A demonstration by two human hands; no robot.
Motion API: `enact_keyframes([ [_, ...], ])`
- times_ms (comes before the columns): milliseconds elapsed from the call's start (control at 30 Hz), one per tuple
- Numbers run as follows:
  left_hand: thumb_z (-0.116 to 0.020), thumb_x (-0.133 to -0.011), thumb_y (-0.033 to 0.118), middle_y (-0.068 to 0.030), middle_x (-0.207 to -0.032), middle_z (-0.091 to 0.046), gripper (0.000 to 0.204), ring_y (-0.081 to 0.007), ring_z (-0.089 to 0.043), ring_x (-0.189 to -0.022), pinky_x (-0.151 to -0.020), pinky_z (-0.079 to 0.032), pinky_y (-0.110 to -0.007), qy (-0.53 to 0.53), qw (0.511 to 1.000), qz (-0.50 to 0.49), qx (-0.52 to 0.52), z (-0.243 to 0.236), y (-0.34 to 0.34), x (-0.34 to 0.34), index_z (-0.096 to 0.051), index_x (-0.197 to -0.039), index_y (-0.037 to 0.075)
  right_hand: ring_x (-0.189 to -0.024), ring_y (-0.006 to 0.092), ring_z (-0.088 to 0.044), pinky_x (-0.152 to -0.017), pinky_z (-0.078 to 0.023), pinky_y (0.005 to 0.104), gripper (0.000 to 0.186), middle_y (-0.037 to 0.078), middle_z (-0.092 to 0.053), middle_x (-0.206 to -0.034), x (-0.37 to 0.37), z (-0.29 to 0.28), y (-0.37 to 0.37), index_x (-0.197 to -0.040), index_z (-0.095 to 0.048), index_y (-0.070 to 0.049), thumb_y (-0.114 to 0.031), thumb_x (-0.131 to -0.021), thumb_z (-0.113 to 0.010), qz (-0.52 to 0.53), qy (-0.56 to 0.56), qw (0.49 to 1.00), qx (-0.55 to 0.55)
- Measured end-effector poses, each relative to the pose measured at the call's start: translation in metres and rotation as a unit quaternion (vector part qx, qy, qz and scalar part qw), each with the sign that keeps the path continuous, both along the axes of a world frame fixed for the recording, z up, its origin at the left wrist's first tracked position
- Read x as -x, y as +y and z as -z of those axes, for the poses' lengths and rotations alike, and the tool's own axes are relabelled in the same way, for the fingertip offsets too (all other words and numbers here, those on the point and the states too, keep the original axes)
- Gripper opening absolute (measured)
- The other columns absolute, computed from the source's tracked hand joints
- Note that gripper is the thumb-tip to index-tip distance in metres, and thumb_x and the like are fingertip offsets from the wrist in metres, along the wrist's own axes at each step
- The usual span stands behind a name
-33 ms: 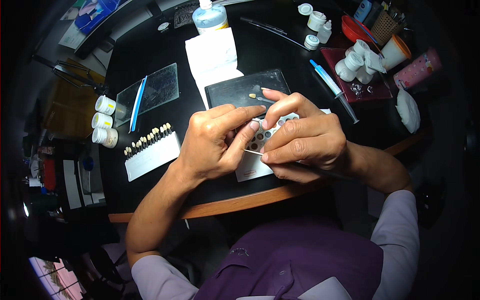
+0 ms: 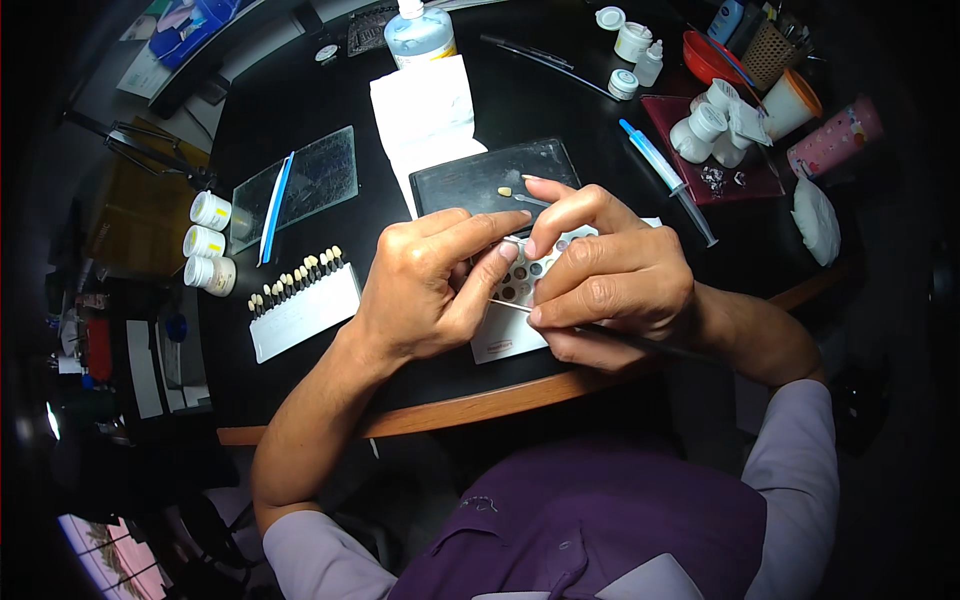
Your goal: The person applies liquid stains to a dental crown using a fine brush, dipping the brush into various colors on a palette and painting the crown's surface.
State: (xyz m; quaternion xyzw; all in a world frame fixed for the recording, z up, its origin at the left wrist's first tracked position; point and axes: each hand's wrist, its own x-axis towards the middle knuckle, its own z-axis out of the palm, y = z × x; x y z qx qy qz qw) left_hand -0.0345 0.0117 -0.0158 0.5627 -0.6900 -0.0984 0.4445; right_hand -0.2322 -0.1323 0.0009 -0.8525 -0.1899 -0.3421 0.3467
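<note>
My right hand (image 2: 615, 280) is closed round a thin brush (image 2: 640, 343) with a dark handle. Its slim, pale front end points left and reaches beside my left thumb. My left hand (image 2: 425, 285) is closed too, thumb and forefinger pinched on something small that I cannot make out. The fingertips of both hands nearly meet. Beneath them lies a white card (image 2: 510, 340) with rows of round grey and brown spots, partly covered by my hands. Just beyond, a tooth-coloured piece (image 2: 505, 191) with a clear stem rests on a black slab (image 2: 460, 185).
A shade guide (image 2: 305, 310) with tooth samples lies left, near white jars (image 2: 205, 242) and a glass plate (image 2: 325, 165). White paper (image 2: 425, 105) and a bottle (image 2: 420, 38) stand behind. Rightward are a blue syringe (image 2: 665, 180) and a red tray (image 2: 770, 180) holding jars.
The fingers of my right hand have shifted very slightly to the right along with the brush. My left hand stays where it was.
</note>
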Motion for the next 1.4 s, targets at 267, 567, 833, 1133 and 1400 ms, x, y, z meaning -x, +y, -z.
enact_keyframes([
  [267,-0.076,-0.095,0.005,-0.0077,-0.071,-0.066,0.024,-0.0137,-0.057,-0.053,-0.049,-0.045,-0.031,0.002,1.000,0.004,0.008,0.001,0.000,0.001,-0.083,-0.117,0.002,-0.102,0.0280,-0.061,-0.110,-0.058,0.0644,0.015,0.008,-0.061,-0.078,0.004,0.003,-0.012,-0.087,-0.062,-0.004,0.005,-0.074,-0.063,-0.030,-0.013,0.989,-0.147],
  [567,-0.077,-0.094,0.005,-0.0052,-0.071,-0.064,0.030,-0.0115,-0.053,-0.053,-0.049,-0.042,-0.030,-0.001,1.000,0.015,0.009,-0.002,0.002,0.000,-0.084,-0.122,0.007,-0.097,0.0276,-0.061,-0.101,-0.065,0.0616,0.016,0.010,-0.060,-0.077,0.003,0.007,-0.015,-0.082,-0.058,-0.003,0.009,-0.071,-0.058,-0.033,-0.027,0.988,-0.145],
  [833,-0.077,-0.093,0.005,-0.0045,-0.071,-0.063,0.031,-0.0116,-0.053,-0.053,-0.049,-0.042,-0.029,0.002,1.000,0.016,0.009,-0.002,0.002,0.001,-0.084,-0.123,0.008,-0.098,0.0278,-0.060,-0.102,-0.065,0.0597,0.017,0.010,-0.060,-0.078,0.004,0.006,-0.011,-0.079,-0.057,-0.003,0.011,-0.069,-0.058,-0.012,-0.020,0.990,-0.140],
  [1133,-0.077,-0.093,0.005,-0.0044,-0.070,-0.063,0.030,-0.0117,-0.053,-0.053,-0.049,-0.043,-0.029,0.000,1.000,0.015,0.009,-0.002,0.003,0.001,-0.084,-0.123,0.008,-0.098,0.0268,-0.060,-0.102,-0.066,0.0569,0.019,0.010,-0.060,-0.081,0.003,0.010,-0.009,-0.079,-0.058,-0.003,0.014,-0.070,-0.060,-0.008,-0.025,0.989,-0.144],
  [1400,-0.077,-0.093,0.005,-0.0042,-0.070,-0.062,0.030,-0.0115,-0.053,-0.053,-0.049,-0.043,-0.029,-0.003,1.000,0.014,0.010,-0.003,0.002,0.002,-0.084,-0.123,0.008,-0.097,0.0265,-0.060,-0.102,-0.066,0.0561,0.020,0.009,-0.059,-0.080,0.003,0.009,-0.008,-0.079,-0.058,-0.004,0.015,-0.070,-0.058,-0.008,-0.028,0.988,-0.153],
])
